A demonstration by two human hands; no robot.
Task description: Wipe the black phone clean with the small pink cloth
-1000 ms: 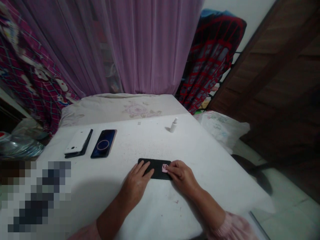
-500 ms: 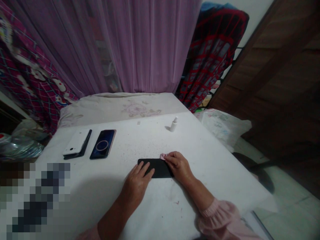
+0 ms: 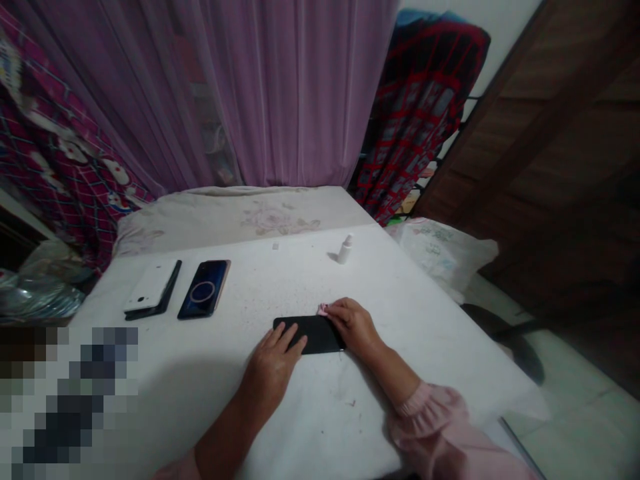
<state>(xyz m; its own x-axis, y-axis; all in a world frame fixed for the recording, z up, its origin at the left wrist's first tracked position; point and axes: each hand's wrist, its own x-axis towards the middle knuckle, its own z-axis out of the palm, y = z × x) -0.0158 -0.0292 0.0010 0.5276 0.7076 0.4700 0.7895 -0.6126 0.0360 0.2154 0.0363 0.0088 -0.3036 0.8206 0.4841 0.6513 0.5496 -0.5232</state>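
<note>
Right now, the right hand has its fingers closed on a small pink cloth, pinching it at the far edge of a black phone. The left hand lies open, fingers spread and pressing the phone flat on the white table. Up ahead, a white phone, a dark phone and a small white bottle sit well apart from the hands.

light: dim, even indoor, source unseen | shadow: soft, dark on white flat tabletop | edges: wide-angle bowing, sheer purple curtain | blur: coarse pixelated patch, lower left
</note>
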